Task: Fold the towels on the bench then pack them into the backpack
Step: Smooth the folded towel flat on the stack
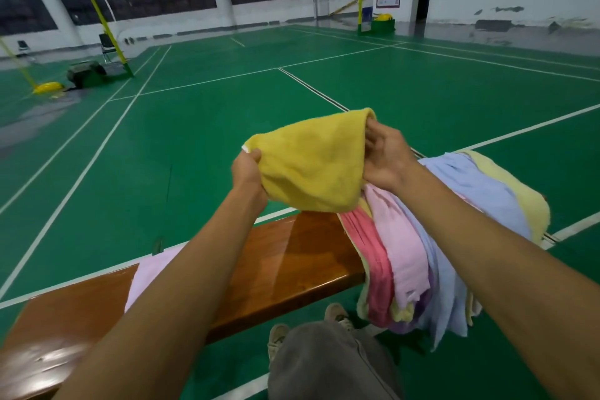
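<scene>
Two hands (248, 169) (384, 156) gripping one yellow towel (311, 162)

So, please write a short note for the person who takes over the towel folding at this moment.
Left hand grips the left edge of the yellow towel; right hand grips its right side. The towel is held up above the bench.
The pile of unfolded towels hangs over the bench's right end. One pink towel lies flat on the bench under the left arm.
Done: little, judging by the pile; whether the pink one is folded is unclear.
Left: fold the yellow towel and the pile, then pack. No backpack is identifiable nearby.
</scene>
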